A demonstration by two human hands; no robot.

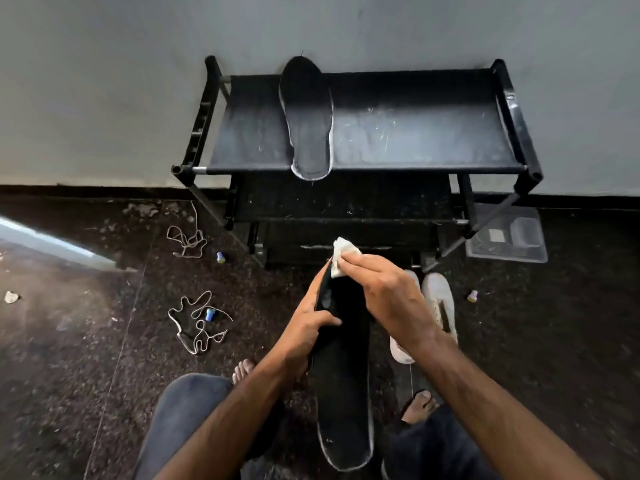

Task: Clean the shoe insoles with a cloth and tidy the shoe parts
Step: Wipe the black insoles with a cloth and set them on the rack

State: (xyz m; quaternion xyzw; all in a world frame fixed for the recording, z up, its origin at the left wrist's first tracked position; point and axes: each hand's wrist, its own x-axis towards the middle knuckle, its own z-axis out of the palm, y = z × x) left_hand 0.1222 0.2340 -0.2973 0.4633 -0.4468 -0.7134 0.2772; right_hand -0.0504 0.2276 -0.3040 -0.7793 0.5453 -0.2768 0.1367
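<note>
A long black insole with a pale edge stretches from my lap toward the rack. My left hand grips its left side near the far end. My right hand pinches a small white cloth against the insole's far tip. A second black insole lies on the top shelf of the black shoe rack, its heel hanging over the front bar. Two white shoes stand on the floor to the right of my hands, partly hidden by my right wrist.
Two loose laces lie on the dark speckled floor at left, with small caps nearby. Another cap is at right. A clear plastic tray sits under the rack's right side. My bare feet rest below.
</note>
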